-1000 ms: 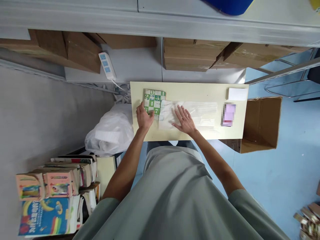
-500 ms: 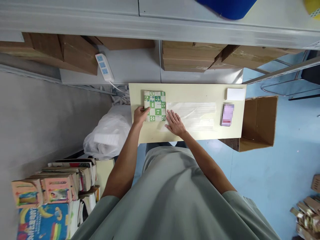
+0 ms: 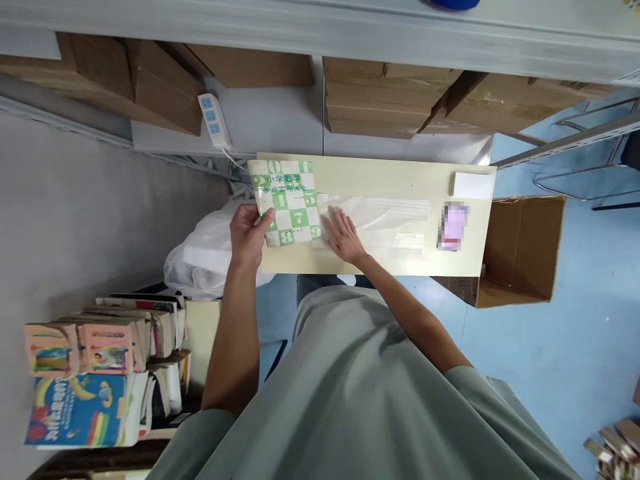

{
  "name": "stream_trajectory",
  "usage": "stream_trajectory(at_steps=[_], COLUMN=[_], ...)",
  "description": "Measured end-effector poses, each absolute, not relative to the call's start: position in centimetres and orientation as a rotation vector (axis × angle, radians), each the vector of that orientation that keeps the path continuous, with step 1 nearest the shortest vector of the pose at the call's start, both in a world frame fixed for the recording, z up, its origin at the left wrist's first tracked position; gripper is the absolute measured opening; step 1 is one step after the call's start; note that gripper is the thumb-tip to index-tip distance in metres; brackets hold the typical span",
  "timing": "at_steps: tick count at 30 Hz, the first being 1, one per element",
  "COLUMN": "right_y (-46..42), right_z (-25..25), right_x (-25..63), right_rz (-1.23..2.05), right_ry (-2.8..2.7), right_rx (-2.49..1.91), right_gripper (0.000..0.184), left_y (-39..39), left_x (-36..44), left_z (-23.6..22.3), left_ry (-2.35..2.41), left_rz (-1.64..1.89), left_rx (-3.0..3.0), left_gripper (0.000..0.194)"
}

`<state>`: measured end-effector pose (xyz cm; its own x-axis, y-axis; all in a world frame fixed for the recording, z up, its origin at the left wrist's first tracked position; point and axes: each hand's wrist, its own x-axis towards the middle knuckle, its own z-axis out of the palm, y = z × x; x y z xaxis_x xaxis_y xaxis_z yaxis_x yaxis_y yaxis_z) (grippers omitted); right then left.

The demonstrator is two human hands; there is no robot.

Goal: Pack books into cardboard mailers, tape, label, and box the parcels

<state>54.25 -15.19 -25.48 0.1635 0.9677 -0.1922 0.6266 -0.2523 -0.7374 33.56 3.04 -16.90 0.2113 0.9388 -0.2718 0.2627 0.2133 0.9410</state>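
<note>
My left hand grips a green-and-white checkered book by its lower left edge, thumb on the cover and fingers behind. The book looks raised over the left end of the cream tabletop. Flat on a clear plastic sleeve rests my right hand, fingers stretched out and holding nothing. Its fingertips are close to the book's right edge. The sleeve lies along the middle of the tabletop.
A white flat block and a blurred pinkish object lie at the tabletop's right. Beyond stands an open cardboard box. Stacked books and a white plastic bag are at left; a power strip sits behind.
My left hand has lifted the book and moved it left, so it appears larger and slightly tilted. My right hand stays on the sleeve. The camera view has shifted a little.
</note>
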Motion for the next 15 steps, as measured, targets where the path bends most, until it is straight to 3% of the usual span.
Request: stream_trajectory(at_steps=[6, 10, 15], right_y=[-18.1, -20.5, -21.5], right_z=[-22.7, -22.3, -22.6], right_x=[57.7, 60.1, 61.0], right_rz=[1.083, 1.153, 1.155], right_ry=[-0.722, -0.694, -0.722], right_rx=[-1.751, -1.786, -1.834], right_gripper=[0.085, 0.092, 0.081], left_y=[-3.7, -7.2, -8.3], left_x=[36.7, 39.1, 40.6], left_z=[-18.0, -19.9, -21.8], left_ry=[1.226, 1.242, 1.296], left_rz=[0.446, 0.266, 0.229], left_rx=[1.076, 1.049, 1.128], left_gripper=[0.063, 0.063, 0.060])
